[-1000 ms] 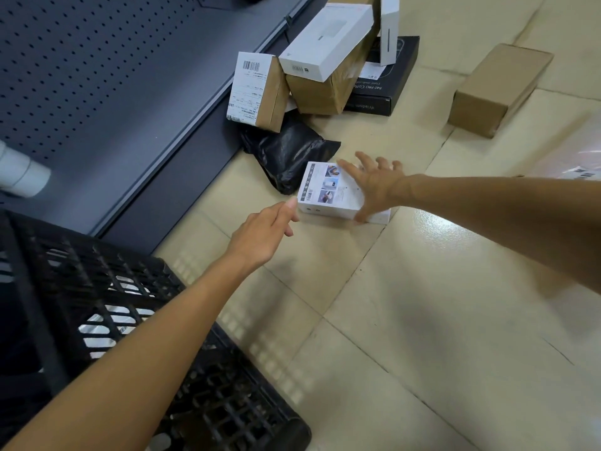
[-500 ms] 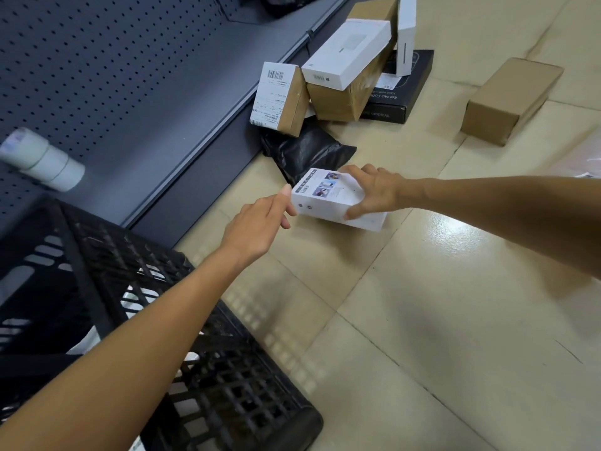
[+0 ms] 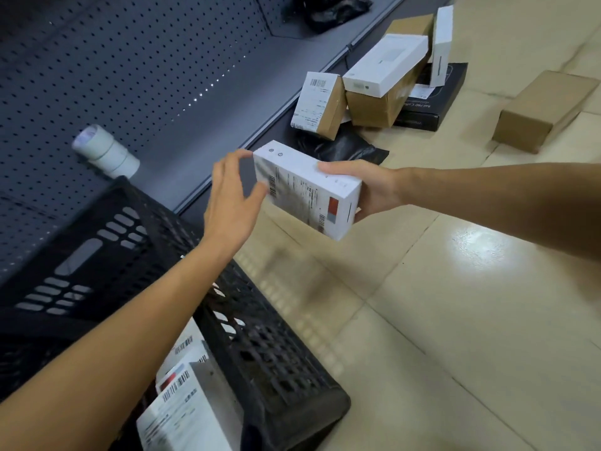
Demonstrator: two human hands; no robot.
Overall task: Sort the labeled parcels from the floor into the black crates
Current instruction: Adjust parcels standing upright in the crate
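The right hand holds a white rectangular cardboard box with printed barcode labels above the beige tiled floor, its fingers curled round the box's far end with the thumb lying on the top face. The left hand is spread with straight, relaxed fingers, the fingertips touching the box's near end without closing on it. Below the left forearm stands a black perforated plastic crate holding white labelled parcels, and beyond the right hand's fingers a heap of brown and white boxes lies on a black plastic bag.
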